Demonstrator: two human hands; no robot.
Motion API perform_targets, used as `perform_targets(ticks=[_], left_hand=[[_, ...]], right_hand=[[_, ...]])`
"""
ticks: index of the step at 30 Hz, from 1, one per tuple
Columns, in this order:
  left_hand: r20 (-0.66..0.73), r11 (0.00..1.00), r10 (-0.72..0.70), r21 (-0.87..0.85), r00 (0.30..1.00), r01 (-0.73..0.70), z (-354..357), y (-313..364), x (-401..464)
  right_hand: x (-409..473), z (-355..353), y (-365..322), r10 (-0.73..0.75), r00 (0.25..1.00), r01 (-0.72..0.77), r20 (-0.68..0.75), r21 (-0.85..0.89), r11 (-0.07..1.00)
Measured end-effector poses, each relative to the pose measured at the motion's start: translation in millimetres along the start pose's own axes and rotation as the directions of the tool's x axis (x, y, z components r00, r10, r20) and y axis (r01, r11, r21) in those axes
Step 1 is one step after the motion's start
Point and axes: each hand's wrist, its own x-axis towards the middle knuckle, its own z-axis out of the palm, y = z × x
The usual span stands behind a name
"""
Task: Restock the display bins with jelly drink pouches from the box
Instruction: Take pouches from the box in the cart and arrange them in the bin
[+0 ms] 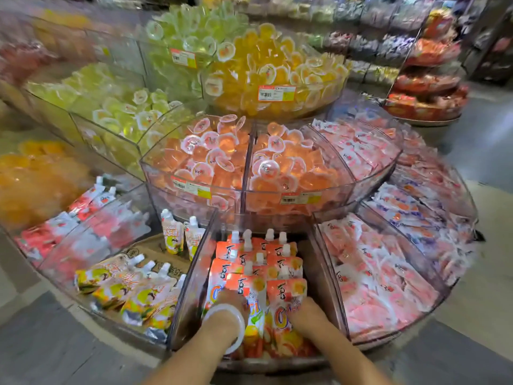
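Orange jelly drink pouches (258, 262) with white spouts stand in rows in the clear middle bin (194, 279) on the lowest tier. Both my hands reach into the front of this bin. My left hand (231, 297), with a white bangle on its wrist, curls its fingers over the front left pouch (256, 315). My right hand (306, 308) holds the front right pouch (287, 294) from its right side. The fingertips of both hands are hidden among the pouches.
The bin to the left holds yellow pouches (133, 290) lying on cardboard, with two standing at its back. Pink sachets (380, 276) fill the bin to the right. Jelly cups (244, 159) fill the tiers above. Grey floor runs along the front edge.
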Motion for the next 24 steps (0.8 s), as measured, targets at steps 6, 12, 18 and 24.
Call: perform_targets(ticks=[6, 12, 18, 24], left_hand=[[0.048, 0.966, 0.097, 0.234, 0.994, -0.106, 2, -6, -4], [0.012, 0.998, 0.029, 0.055, 1.0, -0.03, 6, -9, 3], [-0.044, 0.971, 0.128, 0.207, 0.991, -0.117, -3, -2, -3], [0.086, 0.959, 0.052, 0.274, 0.995, -0.074, -8, 7, -19]], right_hand=[[-33, -1, -20, -0.024, 0.991, 0.01, -0.129, -0.107, 0.994], [-38, 3, -27, -0.116, 0.983, 0.071, -0.142, -0.286, 0.956], [-44, -1, -28, -0.239, 0.959, 0.161, -0.149, -0.408, 0.899], [-48, -16, -24, -0.276, 0.961, 0.243, -0.014, -0.431, 0.869]])
